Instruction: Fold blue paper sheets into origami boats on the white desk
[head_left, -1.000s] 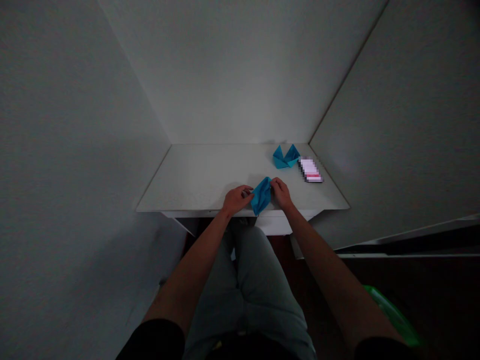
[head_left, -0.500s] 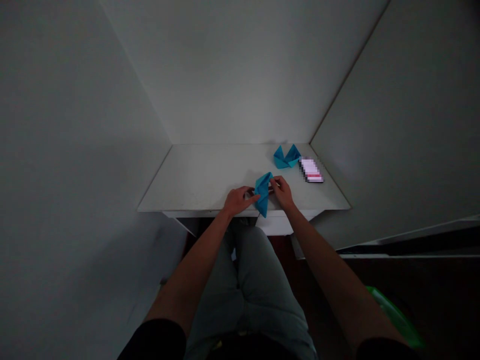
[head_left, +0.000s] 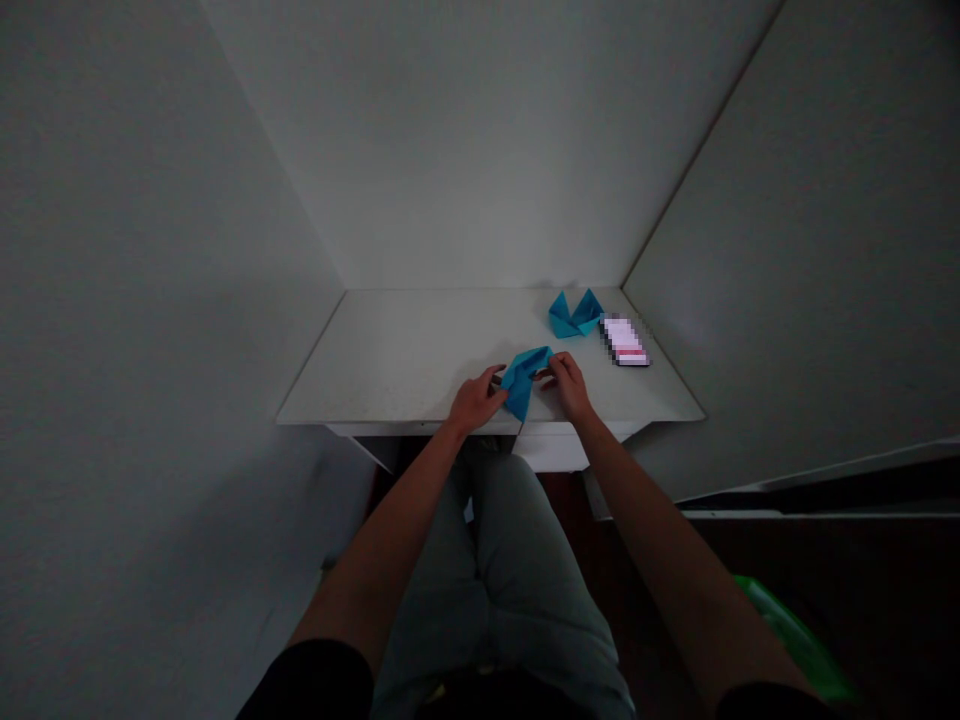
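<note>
A piece of folded blue paper (head_left: 520, 382) is held over the front part of the white desk, between both hands. My left hand (head_left: 477, 398) pinches its left side, thumb in front and fingers behind. With thumb and forefinger my right hand (head_left: 568, 384) grips the upper right corner, which is drawn out to the side. The paper's lower point hangs near the desk's front edge. Farther back stands a second folded blue paper piece (head_left: 576, 316) with two raised peaks, apart from my hands.
A phone (head_left: 625, 340) with a lit, pixelated screen lies on the right of the white desk (head_left: 390, 350). Walls rise behind and on both sides. Below the desk top is a white drawer (head_left: 551, 452). Something green (head_left: 795, 640) shows at the lower right.
The blue paper in my hands has tilted, its upper corner pulled out to the right and its lower point moved up and left. The other paper piece and the phone stay put.
</note>
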